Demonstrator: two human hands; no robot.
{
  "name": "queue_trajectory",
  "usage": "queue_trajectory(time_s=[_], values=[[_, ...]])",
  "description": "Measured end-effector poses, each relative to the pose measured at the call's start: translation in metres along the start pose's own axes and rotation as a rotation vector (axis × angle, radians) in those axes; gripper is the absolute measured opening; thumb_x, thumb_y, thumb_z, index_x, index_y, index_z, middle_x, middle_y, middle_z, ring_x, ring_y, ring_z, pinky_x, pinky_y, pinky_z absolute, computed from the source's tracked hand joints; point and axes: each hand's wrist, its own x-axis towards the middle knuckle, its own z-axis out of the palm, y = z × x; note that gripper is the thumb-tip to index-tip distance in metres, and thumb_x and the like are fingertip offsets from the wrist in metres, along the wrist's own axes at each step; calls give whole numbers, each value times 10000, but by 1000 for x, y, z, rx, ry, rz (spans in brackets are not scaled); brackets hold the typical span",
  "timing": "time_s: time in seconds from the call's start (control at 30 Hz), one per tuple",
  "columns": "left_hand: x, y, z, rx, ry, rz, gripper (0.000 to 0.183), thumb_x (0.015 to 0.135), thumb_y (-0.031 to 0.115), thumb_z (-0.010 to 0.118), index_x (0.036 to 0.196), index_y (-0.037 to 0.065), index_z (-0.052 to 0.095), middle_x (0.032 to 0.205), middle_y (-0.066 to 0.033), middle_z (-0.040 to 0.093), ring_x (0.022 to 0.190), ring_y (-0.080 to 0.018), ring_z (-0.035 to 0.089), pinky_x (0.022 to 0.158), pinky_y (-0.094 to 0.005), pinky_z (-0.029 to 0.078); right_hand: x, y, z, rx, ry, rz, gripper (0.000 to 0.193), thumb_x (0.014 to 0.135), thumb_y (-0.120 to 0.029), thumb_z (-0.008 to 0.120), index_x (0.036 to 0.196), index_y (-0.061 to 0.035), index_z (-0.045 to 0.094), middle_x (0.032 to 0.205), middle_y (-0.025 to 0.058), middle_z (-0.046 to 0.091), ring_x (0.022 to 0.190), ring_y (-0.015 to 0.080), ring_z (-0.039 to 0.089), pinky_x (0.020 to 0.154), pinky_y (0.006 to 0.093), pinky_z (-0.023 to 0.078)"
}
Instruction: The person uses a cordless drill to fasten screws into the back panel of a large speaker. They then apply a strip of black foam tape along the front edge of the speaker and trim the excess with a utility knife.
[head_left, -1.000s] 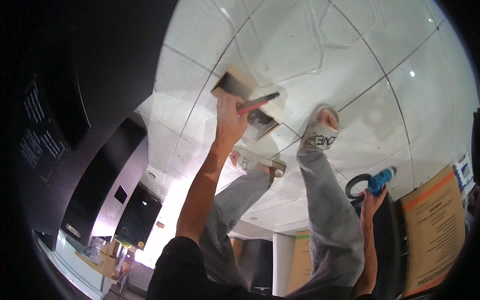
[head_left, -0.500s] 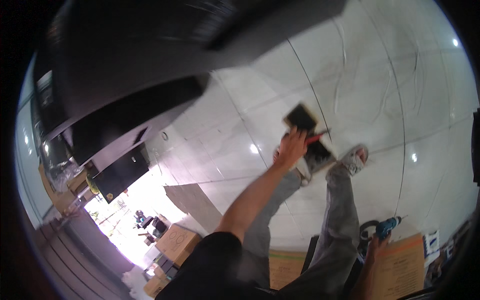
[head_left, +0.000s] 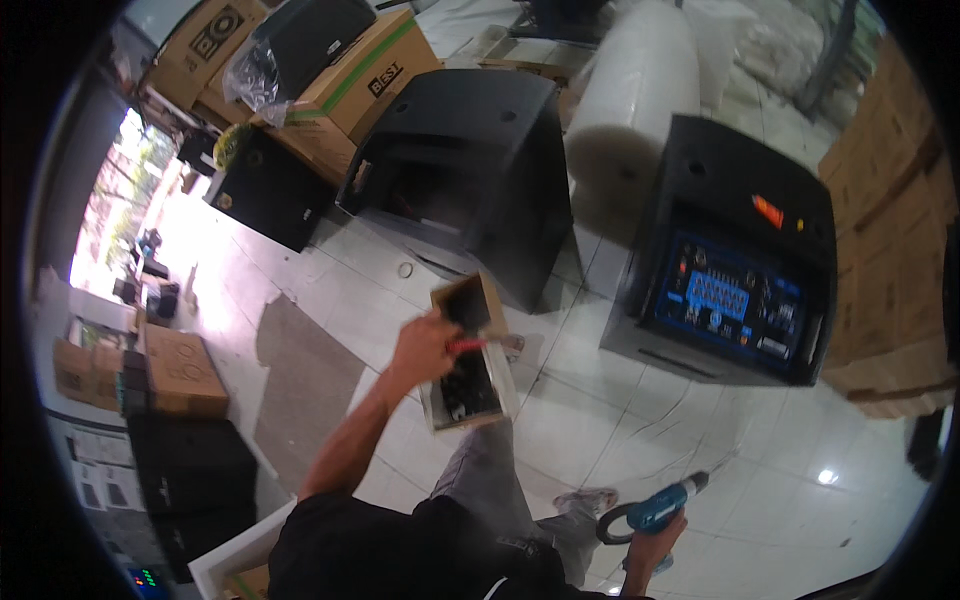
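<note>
On a white tiled floor crowded with black speaker cabinets (head_left: 470, 170), the left hand (head_left: 425, 345) grips a red-handled tool (head_left: 470, 345) above an open wooden box (head_left: 468, 355) at centre, while the right hand (head_left: 655, 530), at five o'clock, clasps a blue cordless drill (head_left: 665, 508).

The person wears a black short-sleeved shirt (head_left: 400, 545), grey trousers (head_left: 490, 480) and light sandals (head_left: 590, 497), forearms bare.

The left arm stretches up and forward, bare from the shoulder's dark sleeve, the elbow nearly straight and the wrist cocked slightly back. The left hand (head_left: 425, 348) is raised, its fingers curled tight in a closed grasp, knuckles turned outward. The right hand (head_left: 655, 533) hangs low beside the hip, well apart from the left, the forearm pointing up from the lower edge, its fingers wrapped in a firm grip.
</note>
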Motion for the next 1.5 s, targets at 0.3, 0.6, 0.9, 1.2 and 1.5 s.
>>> queue_trajectory(time_s=[0.3, 0.6, 0.9, 1.2, 1.5], values=[[315, -257, -81, 163, 285, 129, 183, 750, 206, 720, 906, 120, 763, 860, -87, 685, 913, -294, 645, 751, -443, 530, 184, -480, 97, -24, 31, -647, 816, 647, -59, 803, 1390, 22, 474, 1141, 169, 558, 1109, 362, 565, 984, 405, 457], [475, -389, -67, 115, 184, -316, 239, 802, 220, 673, 975, 90, 774, 909, -176, 709, 967, -336, 682, 813, -473, 562, 354, -776, 332, -232, -186, -706, 480, 746, -59, 663, 1208, -36, 535, 1213, 250, 540, 1092, 503, 591, 933, 523, 494], [455, -394, -93, -83, 239, -284, 387, 911, 427, 683, 1097, 88, 715, 918, -217, 702, 918, -390, 685, 777, -493, 551, 368, -781, 396, -145, -218, -770, 790, 712, -63, 764, 1443, -39, 463, 1233, 183, 539, 1156, 413, 584, 970, 452, 498], [447, -335, -69, -30, 106, -417, 484, 952, 420, 610, 1048, -54, 620, 1018, -292, 676, 1055, -429, 609, 897, -513, 497, 333, -739, 378, -183, -429, -1068, 795, 666, 2, 772, 1394, -87, 466, 1245, 159, 509, 1192, 389, 545, 900, 467, 551], [418, -327, -60, -132, 256, -250, 506, 950, 399, 637, 1256, -4, 620, 1224, -246, 630, 1189, -437, 534, 1044, -531, 401, 320, -742, 378, -352, -360, -1150, 844, 669, -165, 865, 1415, -119, 472, 1276, 150, 523, 1237, 349, 518, 1006, 491, 415]])
